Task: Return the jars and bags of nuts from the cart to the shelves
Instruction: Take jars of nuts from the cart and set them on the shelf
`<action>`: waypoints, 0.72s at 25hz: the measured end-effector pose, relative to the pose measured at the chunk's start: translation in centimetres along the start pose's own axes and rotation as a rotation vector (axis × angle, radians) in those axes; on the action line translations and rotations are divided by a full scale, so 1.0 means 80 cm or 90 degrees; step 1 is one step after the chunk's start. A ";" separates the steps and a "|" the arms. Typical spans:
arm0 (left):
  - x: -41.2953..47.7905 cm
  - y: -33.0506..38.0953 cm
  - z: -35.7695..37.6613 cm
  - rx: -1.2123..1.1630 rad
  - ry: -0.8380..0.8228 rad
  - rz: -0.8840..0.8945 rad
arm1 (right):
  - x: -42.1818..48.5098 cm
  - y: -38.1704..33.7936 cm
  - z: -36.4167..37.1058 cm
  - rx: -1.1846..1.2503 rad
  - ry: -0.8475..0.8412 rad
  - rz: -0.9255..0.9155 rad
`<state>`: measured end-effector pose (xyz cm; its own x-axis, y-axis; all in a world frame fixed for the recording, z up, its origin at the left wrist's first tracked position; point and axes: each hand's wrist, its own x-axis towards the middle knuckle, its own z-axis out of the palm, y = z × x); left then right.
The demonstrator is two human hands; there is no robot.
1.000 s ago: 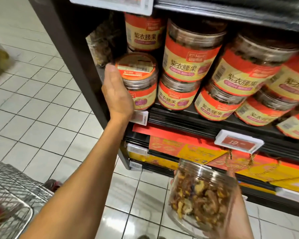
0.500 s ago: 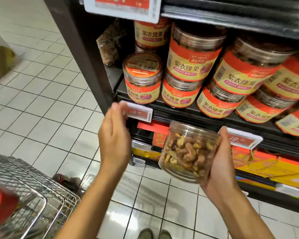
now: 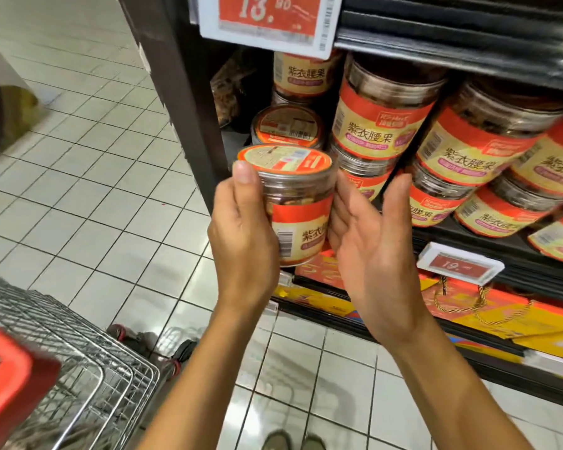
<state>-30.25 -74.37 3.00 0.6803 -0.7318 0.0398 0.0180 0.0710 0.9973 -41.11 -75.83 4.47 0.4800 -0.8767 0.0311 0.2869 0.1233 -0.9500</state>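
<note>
Clear plastic jar of nuts with an orange lid and orange-and-cream label (image 3: 298, 203) is upright and off the shelf, in front of the left end of the dark metal shelf (image 3: 468, 238). Its label shows "紫衣" and a barcode; the lid print is too small to read.

Left hand (image 3: 244, 241) grips the jar, thumb up near the lid and fingers wrapped behind. Right hand (image 3: 371, 248) is spread, fingers straight at the jar's right side; touching or just beside, cannot tell.

On the shelf behind:
- Stacked matching orange-label jars (image 3: 381, 131) reading "紫衣腰果", with barcodes.
- One short jar with its orange lid towards the camera (image 3: 286, 128), just beyond the held jar.

White-framed red price tag above (image 3: 267, 21) reads "13." with small, unclear digits. White-framed red price tag lower right (image 3: 459, 266) reads "19.".

Silver wire cart (image 3: 88, 362) is near left.

Versus half a second ago:
- The jar was tilted in the right hand, bottom to the camera, below the shelf edge.
- The left hand was free near a price tag.
- The jar is now upright, higher and in the left hand.
</note>
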 end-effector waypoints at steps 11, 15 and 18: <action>0.044 0.030 0.000 0.031 0.010 0.036 | -0.017 -0.003 -0.002 -0.174 0.091 -0.141; 0.049 0.037 0.012 -0.048 0.041 0.043 | 0.006 0.000 0.012 -0.169 0.087 -0.156; 0.054 0.028 0.018 -0.201 0.000 0.068 | 0.033 0.005 0.013 -0.180 0.106 -0.142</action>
<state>-28.32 -78.31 5.48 0.6909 -0.7087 0.1425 0.1727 0.3532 0.9195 -38.87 -77.57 4.50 0.2842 -0.9338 0.2174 0.1187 -0.1908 -0.9744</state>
